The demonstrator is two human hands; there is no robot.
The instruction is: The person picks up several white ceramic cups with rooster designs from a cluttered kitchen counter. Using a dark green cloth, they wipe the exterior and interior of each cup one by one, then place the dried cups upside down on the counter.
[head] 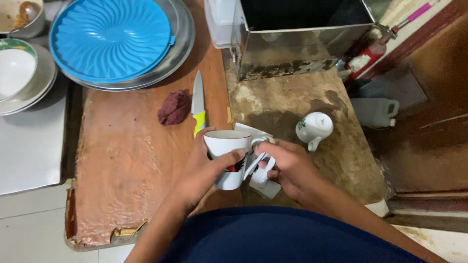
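While my left hand (204,168) wraps the upright white mug (226,156) above the counter's (126,165) edge, my right hand (285,165) grips its handle (258,158), which points rightward, toward that nearer hand.

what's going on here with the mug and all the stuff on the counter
A person holds a white mug upright over the counter edge. The left hand wraps its body; the right hand is at the handle side, fingers around white handles of something beneath. A second white cup lies tipped on the stained counter. On the wooden board sit a knife with a yellow-green handle and a dark reddish lump. A blue ribbed lid rests on a metal tray behind.
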